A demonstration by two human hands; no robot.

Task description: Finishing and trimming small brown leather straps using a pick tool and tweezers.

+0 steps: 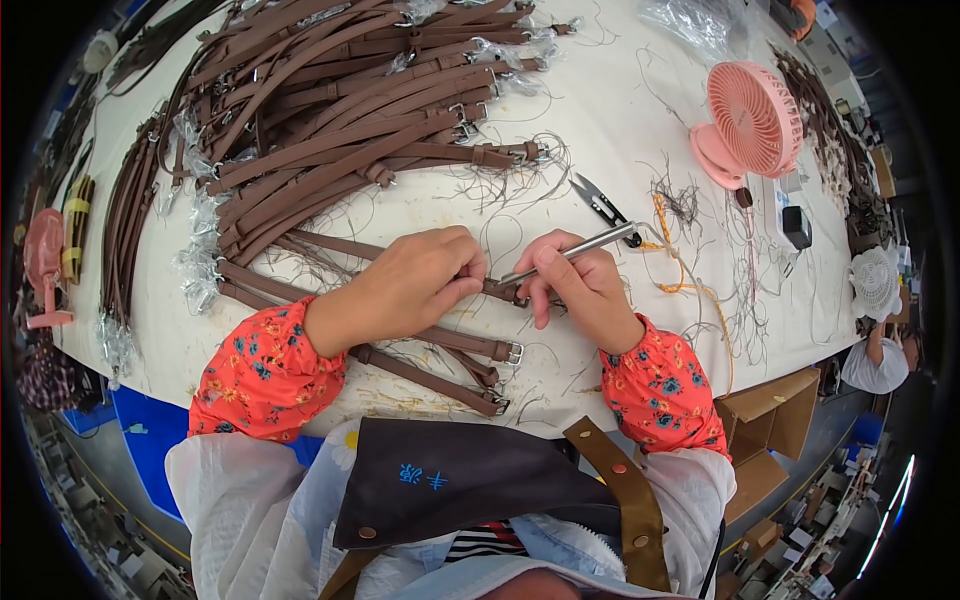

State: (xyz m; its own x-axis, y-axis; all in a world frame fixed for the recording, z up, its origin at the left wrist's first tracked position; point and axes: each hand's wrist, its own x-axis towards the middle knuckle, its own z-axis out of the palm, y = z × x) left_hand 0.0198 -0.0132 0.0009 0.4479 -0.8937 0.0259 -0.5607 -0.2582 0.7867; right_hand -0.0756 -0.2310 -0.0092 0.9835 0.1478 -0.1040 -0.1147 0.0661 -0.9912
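My left hand (pixel 415 285) is closed, thumb against fingers, at the buckle end of a brown leather strap (pixel 503 291). The strap passes beneath this hand, and its buckle comes out beside the fingertips. In my right hand (pixel 580 285) is a slim silver pen-shaped tool (pixel 590 243) with a pale cord at its upper end. The tool slants down and left, its tip close to the strap's buckle end; whether they touch I cannot tell. Nearer me lie other buckled straps (pixel 425 380), partly under my left forearm.
A large pile of brown straps (pixel 330 120) with plastic-wrapped buckles covers the far left. Black thread snips (pixel 600 202) and a yellow cord (pixel 683 285) lie beyond my right hand. A pink fan (pixel 750 120) stands farther right. Loose threads litter the pale tabletop (pixel 620 120); a cardboard box (pixel 770 420) sits below its right edge.
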